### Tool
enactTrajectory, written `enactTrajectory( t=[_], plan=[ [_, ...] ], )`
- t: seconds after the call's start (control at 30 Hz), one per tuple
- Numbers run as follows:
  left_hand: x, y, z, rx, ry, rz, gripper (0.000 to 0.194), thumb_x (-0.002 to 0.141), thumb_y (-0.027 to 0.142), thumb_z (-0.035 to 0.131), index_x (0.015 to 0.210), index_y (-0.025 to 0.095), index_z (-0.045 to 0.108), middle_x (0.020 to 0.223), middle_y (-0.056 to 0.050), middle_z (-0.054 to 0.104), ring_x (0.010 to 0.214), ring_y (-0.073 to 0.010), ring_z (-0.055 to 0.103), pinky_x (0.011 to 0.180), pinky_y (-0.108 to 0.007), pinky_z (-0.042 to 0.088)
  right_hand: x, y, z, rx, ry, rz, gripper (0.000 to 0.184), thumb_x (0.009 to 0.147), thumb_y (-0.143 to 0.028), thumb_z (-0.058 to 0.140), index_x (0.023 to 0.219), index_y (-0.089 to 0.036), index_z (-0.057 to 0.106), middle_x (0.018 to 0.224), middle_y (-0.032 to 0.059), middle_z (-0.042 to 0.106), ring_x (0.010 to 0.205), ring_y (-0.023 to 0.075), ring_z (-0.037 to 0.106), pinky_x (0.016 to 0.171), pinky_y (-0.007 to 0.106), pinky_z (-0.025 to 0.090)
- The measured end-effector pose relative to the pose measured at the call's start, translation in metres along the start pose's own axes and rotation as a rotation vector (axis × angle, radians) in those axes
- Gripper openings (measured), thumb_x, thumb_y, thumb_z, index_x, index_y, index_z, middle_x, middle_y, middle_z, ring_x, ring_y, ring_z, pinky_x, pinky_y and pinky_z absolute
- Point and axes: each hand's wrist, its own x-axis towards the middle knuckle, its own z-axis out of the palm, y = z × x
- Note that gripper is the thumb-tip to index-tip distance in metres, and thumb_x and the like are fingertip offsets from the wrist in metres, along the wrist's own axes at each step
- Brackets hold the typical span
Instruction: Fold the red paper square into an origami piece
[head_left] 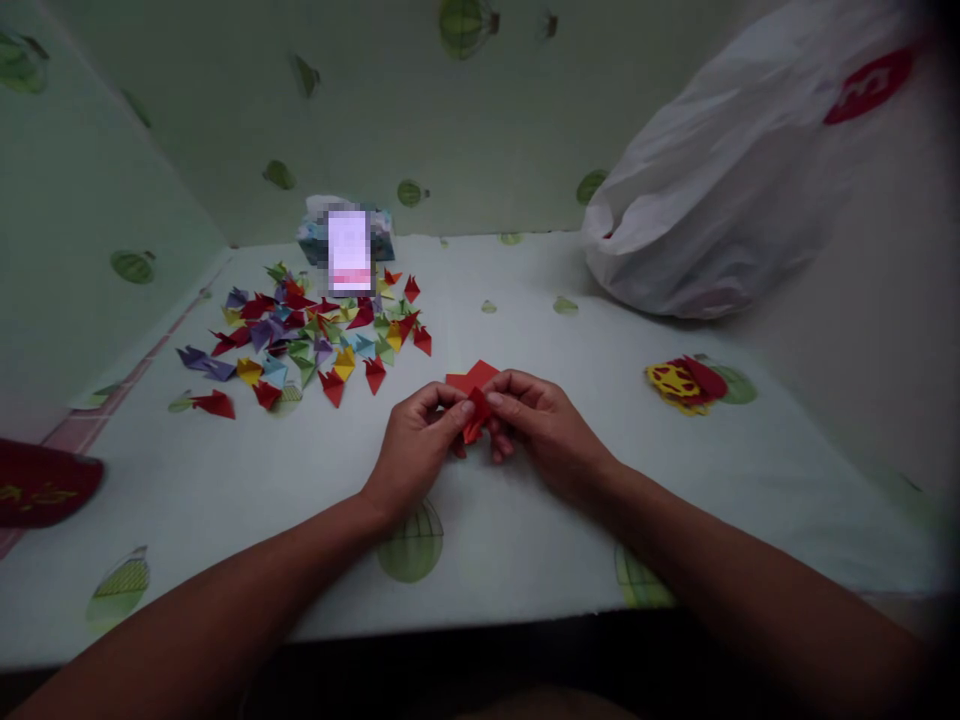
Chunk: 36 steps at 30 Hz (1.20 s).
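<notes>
Between my two hands is a small piece of folded red origami paper (478,402), held just above the table. My left hand (421,432) pinches its left side between thumb and fingers. On the other side, my right hand (541,420) grips the paper with thumb and forefinger, its lower fingers curled beneath. Behind the fingertips lie flat orange-red paper squares (478,374), partly covered by the hands. To the left spreads a pile of folded paper cranes (300,335) in red, purple, yellow, green and blue.
A phone with a lit screen (349,250) leans against a tissue box (384,235) behind the cranes. A bulging white plastic bag (697,200) stands at the back right. Yellow and red cut-outs (682,385) lie at right. A dark red object (45,485) sits at the left edge.
</notes>
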Motion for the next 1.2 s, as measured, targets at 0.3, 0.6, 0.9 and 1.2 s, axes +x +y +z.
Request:
enactTrajectory(
  t=[0.3,0.6,0.9,1.2],
  plan=[
    [-0.0013,0.0043,-0.0005,0.025,0.005,0.007,0.016,0.085,0.03,0.07,0.081,0.015,0.065,0.068,0.001,0.062,0.059,-0.0089,0.05,0.057,-0.023,0.041,0.0017,0.0011,-0.002,-0.043,-0.017,-0.015,0.021,0.086,-0.034,0.074,0.089,-0.018,0.061,0.056,-0.0057,0.06,0.044,0.0078,0.053,0.048,0.021,0.046],
    [-0.0004,0.0004,-0.0018,0.039,-0.014,0.026,0.018,0.086,0.032,0.07,0.079,0.017,0.063,0.066,0.002,0.061,0.058,-0.01,0.052,0.056,-0.023,0.041,0.0023,0.0012,-0.0015,-0.066,-0.006,-0.005,0.022,0.083,-0.032,0.076,0.085,-0.018,0.059,0.055,-0.0063,0.061,0.044,0.0085,0.054,0.046,0.022,0.046],
    [-0.0013,0.0037,-0.0003,0.048,-0.01,0.009,0.018,0.086,0.032,0.069,0.077,0.017,0.064,0.062,0.002,0.059,0.056,-0.01,0.05,0.055,-0.023,0.04,0.0025,0.0001,-0.0018,-0.086,-0.006,0.011,0.022,0.08,-0.031,0.077,0.082,-0.019,0.059,0.056,-0.0062,0.061,0.043,0.0082,0.054,0.046,0.021,0.046],
    [0.0009,0.0019,-0.0033,0.069,-0.027,-0.021,0.02,0.085,0.036,0.07,0.08,0.017,0.067,0.058,0.002,0.058,0.051,-0.0099,0.047,0.05,-0.023,0.037,0.0017,-0.0002,-0.0019,-0.088,-0.006,0.027,0.02,0.081,-0.028,0.074,0.08,-0.02,0.056,0.057,-0.0065,0.059,0.043,0.0081,0.053,0.046,0.022,0.044]
  ],
)
